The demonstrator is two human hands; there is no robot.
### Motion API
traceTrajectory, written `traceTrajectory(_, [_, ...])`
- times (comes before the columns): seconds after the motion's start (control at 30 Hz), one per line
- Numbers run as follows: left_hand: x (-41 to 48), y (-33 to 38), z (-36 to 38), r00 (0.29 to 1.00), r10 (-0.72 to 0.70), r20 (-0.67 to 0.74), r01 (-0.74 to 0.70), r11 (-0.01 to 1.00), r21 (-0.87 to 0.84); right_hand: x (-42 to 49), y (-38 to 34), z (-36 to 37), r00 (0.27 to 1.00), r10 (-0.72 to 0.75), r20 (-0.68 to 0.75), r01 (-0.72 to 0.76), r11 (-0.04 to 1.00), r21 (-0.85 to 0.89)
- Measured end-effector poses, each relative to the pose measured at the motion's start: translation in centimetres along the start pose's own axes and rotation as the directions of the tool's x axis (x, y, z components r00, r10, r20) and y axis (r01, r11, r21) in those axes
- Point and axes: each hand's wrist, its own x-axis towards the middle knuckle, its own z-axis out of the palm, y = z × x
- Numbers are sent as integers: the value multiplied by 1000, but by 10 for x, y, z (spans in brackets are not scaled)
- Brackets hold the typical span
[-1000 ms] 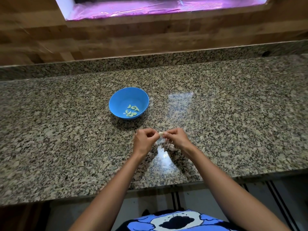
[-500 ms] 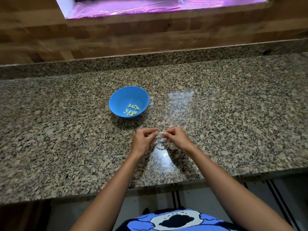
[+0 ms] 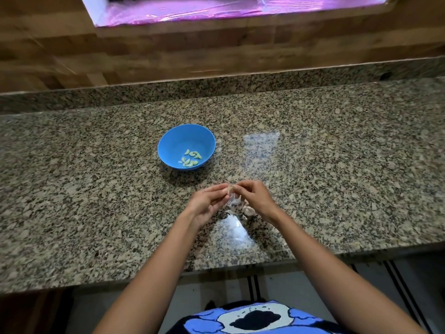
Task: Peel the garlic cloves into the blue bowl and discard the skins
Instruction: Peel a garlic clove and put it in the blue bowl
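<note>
A blue bowl stands on the granite counter, left of centre, with several pale peeled garlic cloves in its bottom. Below and right of it, my left hand and my right hand meet fingertip to fingertip. Both pinch one small garlic clove between them. Thin, see-through skins and more garlic lie on the counter under my right hand, partly hidden by it.
The speckled granite counter runs the full width, with its front edge just behind my wrists. A low granite upstand and a wooden wall close off the back. Glare patches lie right of the bowl.
My left hand's fingers have loosened from a closed fist to a fingertip pinch on the clove. Both hands stay at the same spot near the skins.
</note>
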Motion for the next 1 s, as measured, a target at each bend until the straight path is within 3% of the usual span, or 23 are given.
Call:
traceTrajectory(0.1, [0, -2, -4, 998, -55, -7, 52, 979, -195, 1, -1, -2, 994, 47, -102, -51, 998, -33])
traceTrajectory(0.23, [-2, -2, -6, 998, -11, -69, -1, 985, -173, -1, -1, -6, 972, 171, -162, -142, 974, 176])
traceTrajectory(0.3, [2, 0, -11, 979, 102, -174, -102, 995, 8, -1, 0, -7, 958, 220, -183, -170, 953, 251])
traceTrajectory(0.33, [4, 2, -15, 947, 210, -244, -157, 963, 219, 0, 2, -9, 951, 236, -200, -184, 950, 251])
traceTrajectory(0.37, [7, 2, -23, 893, 349, -283, -191, 865, 464, 0, 4, -11, 944, 249, -216, -197, 951, 238])
traceTrajectory(0.43, [11, 1, -40, 788, 583, -197, -195, 541, 818, -1, 9, -17, 932, 279, -233, -224, 946, 236])
traceTrajectory(0.5, [15, -4, -51, 766, 640, -50, -182, 292, 939, -3, 14, -21, 917, 318, -239, -259, 933, 249])
traceTrajectory(0.6, [20, -13, -36, 725, 672, 150, -249, 53, 967, -7, 20, -26, 884, 362, -296, -284, 919, 274])
traceTrajectory(0.67, [23, -18, -8, 757, 566, 325, -392, -4, 920, -10, 25, -30, 859, 391, -329, -283, 900, 331])
traceTrajectory(0.73, [30, -23, 18, 801, 354, 483, -496, -59, 866, -14, 27, -35, 841, 422, -337, -284, 876, 389])
traceTrajectory(0.8, [40, -26, 35, 793, 166, 586, -548, -223, 806, -18, 29, -38, 828, 442, -344, -287, 862, 418])
traceTrajectory(0.87, [48, -24, 40, 785, 30, 619, -575, -337, 746, -21, 31, -39, 817, 452, -358, -282, 855, 434])
traceTrajectory(1.0, [46, -12, 27, 774, -33, 632, -590, -398, 702, -23, 33, -38, 804, 461, -377, -290, 856, 429])
